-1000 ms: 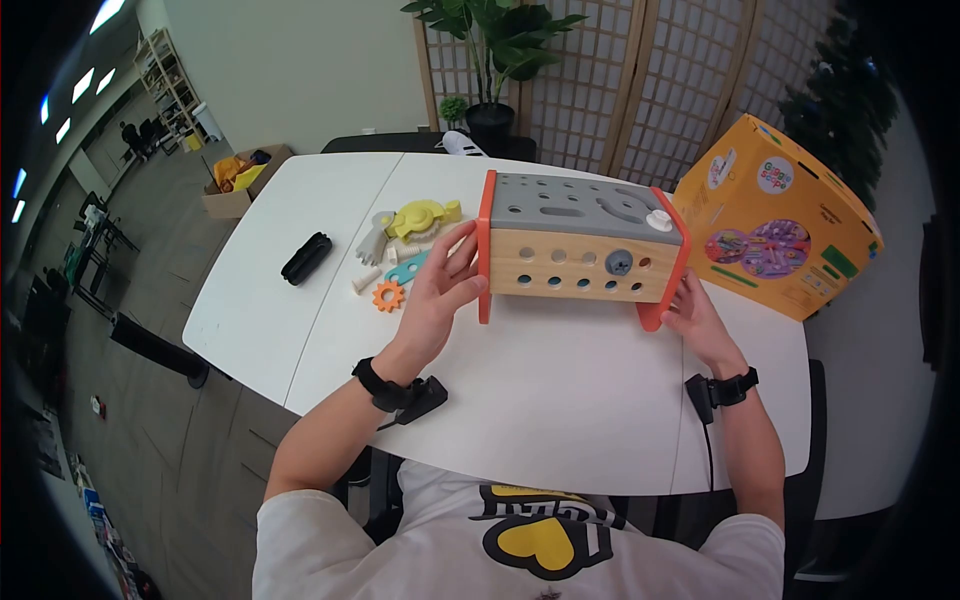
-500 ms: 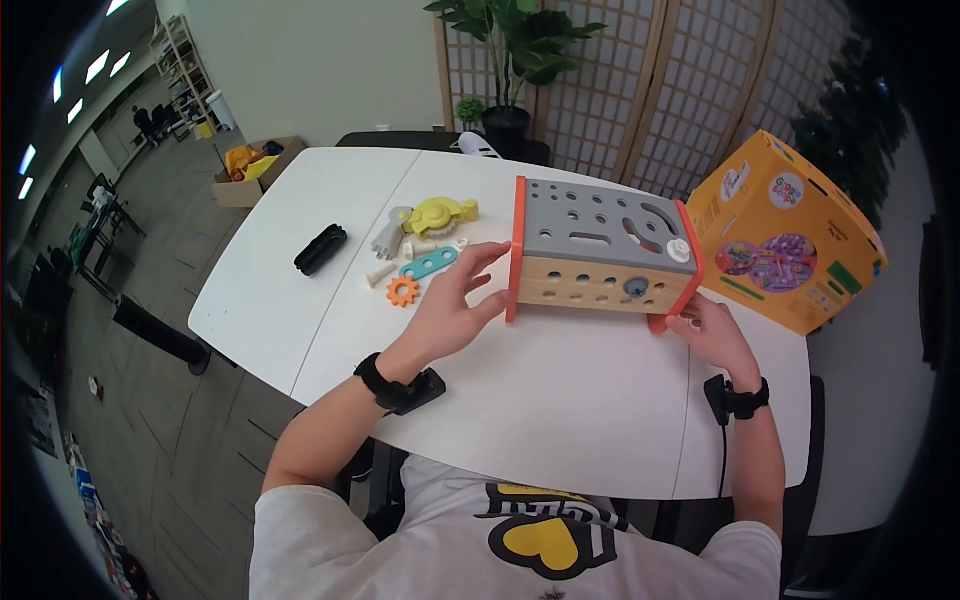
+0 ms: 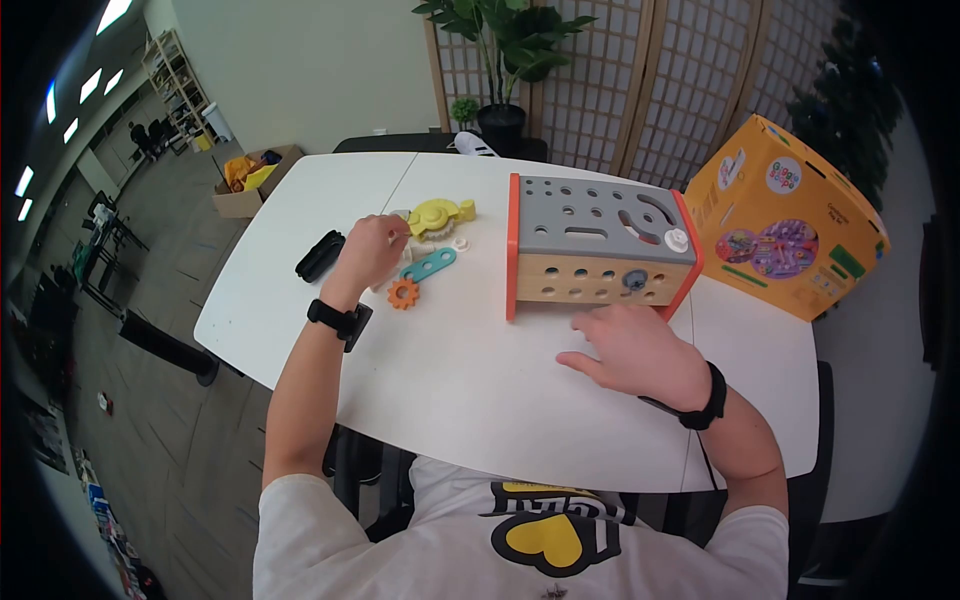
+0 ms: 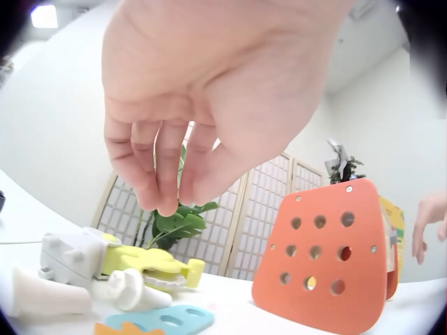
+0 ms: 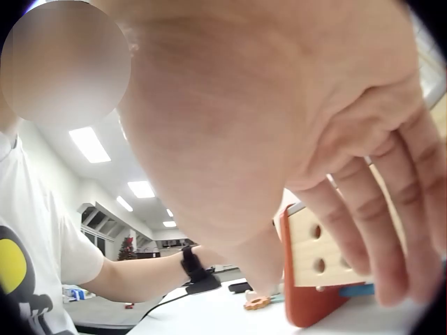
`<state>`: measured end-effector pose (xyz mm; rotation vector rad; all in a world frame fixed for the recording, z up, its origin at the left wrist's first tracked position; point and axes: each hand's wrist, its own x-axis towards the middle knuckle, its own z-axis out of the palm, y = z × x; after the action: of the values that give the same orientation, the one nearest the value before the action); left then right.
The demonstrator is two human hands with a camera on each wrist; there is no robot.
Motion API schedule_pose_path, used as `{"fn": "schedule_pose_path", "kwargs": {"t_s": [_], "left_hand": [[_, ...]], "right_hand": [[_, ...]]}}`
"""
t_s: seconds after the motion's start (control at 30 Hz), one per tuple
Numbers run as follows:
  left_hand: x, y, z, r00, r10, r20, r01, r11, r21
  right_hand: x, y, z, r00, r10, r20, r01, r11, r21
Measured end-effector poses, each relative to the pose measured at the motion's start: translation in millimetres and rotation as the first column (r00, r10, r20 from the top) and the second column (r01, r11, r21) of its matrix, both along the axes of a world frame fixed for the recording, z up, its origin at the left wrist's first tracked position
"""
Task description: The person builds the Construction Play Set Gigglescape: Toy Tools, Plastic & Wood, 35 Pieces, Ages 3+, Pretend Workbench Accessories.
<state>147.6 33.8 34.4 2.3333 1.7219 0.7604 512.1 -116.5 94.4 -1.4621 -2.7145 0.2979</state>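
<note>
My left hand (image 3: 372, 250) hovers above a group of toy parts, its fingers loosely bent with nothing between them in the left wrist view. Below it lie a yellow toy piece (image 4: 143, 259), a grey piece (image 4: 70, 258), white bolts (image 4: 52, 296), a teal strip with holes (image 4: 133, 319) and an orange gear (image 3: 395, 294). A wooden toy workbench box (image 3: 590, 250) with a grey top and red-orange ends stands to their right. In front of it is my right hand (image 3: 645, 350), palm down, fingers extended and holding nothing, overlapping the box's lower front edge.
A large orange carton (image 3: 850, 220) stands behind the workbench box at the right. A black case (image 3: 320, 257) lies left of the parts on the white table (image 3: 480, 400). An open cardboard box (image 3: 237, 205) sits beyond the table's left side.
Both hands have left the workbench box's ends. The left hand moved left over the parts; the right hand moved left to the box's front. The box turned slightly and was set down.
</note>
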Motion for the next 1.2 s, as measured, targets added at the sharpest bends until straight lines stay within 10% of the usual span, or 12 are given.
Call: {"fn": "schedule_pose_path", "kwargs": {"t_s": [0.5, 1.1, 1.2], "left_hand": [[-10, 25, -34, 0.919, -0.156, -0.361, 0.141, 0.988, -0.07], [-4, -46, 20, 0.962, -0.024, 0.272, 0.031, 0.999, -0.02], [-11, -52, 15, 0.983, 0.047, 0.175, -0.034, 0.997, -0.075]], "right_hand": [[-119, 47, -67, 0.926, 0.374, -0.051, -0.375, 0.927, -0.021], [-155, 71, -85, 0.969, 0.248, 0.003, -0.246, 0.96, 0.136], [-162, 76, -87, 0.977, 0.214, -0.002, -0.212, 0.968, 0.133]]}}
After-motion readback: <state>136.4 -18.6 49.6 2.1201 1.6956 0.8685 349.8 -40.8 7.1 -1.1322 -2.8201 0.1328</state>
